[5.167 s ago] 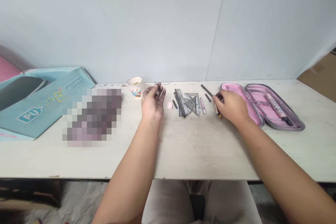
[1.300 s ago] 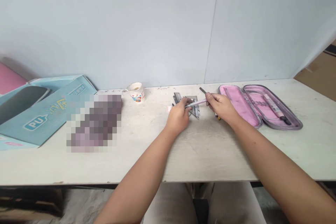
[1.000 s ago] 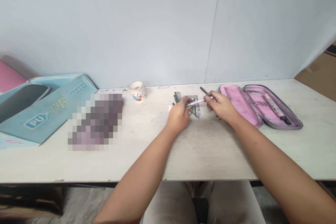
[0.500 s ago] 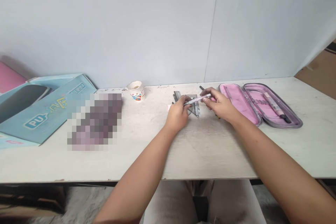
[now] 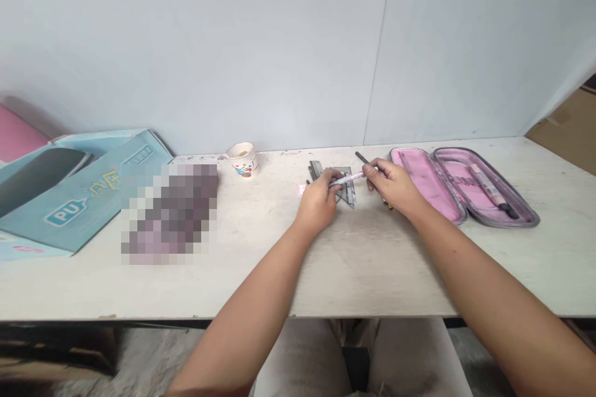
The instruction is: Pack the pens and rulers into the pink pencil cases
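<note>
Between my two hands a slim, light-coloured pen [image 5: 348, 178] is held at a slight slant. My left hand [image 5: 319, 198] grips its lower left end, and the fingers of my right hand [image 5: 390, 183] pinch its upper right end. Beneath the pen, rulers and a set square [image 5: 347, 196] lie in a small pile on the table. A dark pencil-like stick [image 5: 361, 159] pokes out behind my right fingers. Part of a small pale pink block [image 5: 300, 189] shows left of my left hand. Something yellow under my right hand is mostly hidden.
An open pink pencil case [image 5: 428, 192] lies to the right, with a pink marker [image 5: 488, 189] in it. A paper cup [image 5: 244, 161] stands near the wall. On the left are a blurred purple-grey object [image 5: 172, 217] and a blue box [image 5: 93, 198]. The table's front edge runs before my legs.
My right fingers have closed further over the pen's right end, covering the tip that showed before. My left hand keeps its grip. The view has shifted slightly.
</note>
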Available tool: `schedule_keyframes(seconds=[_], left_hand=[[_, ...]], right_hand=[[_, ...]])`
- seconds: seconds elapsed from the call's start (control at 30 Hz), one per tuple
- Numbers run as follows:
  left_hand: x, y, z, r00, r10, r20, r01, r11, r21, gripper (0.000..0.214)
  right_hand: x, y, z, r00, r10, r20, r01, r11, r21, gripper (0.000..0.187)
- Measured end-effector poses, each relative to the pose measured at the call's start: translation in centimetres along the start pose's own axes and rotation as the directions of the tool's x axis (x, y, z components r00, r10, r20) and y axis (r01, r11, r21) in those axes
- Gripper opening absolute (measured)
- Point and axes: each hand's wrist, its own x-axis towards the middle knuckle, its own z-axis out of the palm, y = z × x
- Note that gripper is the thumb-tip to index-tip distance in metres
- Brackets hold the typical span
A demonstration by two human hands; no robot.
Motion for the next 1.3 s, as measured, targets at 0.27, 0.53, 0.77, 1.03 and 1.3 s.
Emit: schedule_keyframes(seconds=[0.27,0.53,0.77,1.03,1.3], left_hand=[[0.0,-0.2,0.1,1.0,0.001,0.011,-0.001,1.0,0.009,0.022],[0.0,0.0,0.0,1.0,-0.002,-0.018,0.002,1.0,0.001,0.022],[-0.1,0.0,0.1,0.999,0.041,0.009,-0.042,0.991,0.127,0.023],[-0.1,0.5,-0.4,0.962,0.252,-0.105,-0.18,0.874,0.451,0.016],[-0.5,0.9,-1.0,0.794,0.605,-0.06,-0.445,0.647,0.619,0.027]], right_hand=[[-0.1,0.0,0.0,0.998,0.05,-0.043,-0.051,0.998,-0.039,0.038],[0.0,0.3,0.2,0.998,-0.049,-0.034,0.051,0.998,0.042,0.026],[0.2,0.4,0.1,0.992,0.024,-0.122,-0.045,0.984,-0.174,0.041],[0.1,0.3,0.2,0.986,0.119,-0.12,-0.14,0.974,-0.177,0.058],[0.1,0.4,0.1,0.914,0.403,0.041,-0.404,0.915,0.005,0.061]])
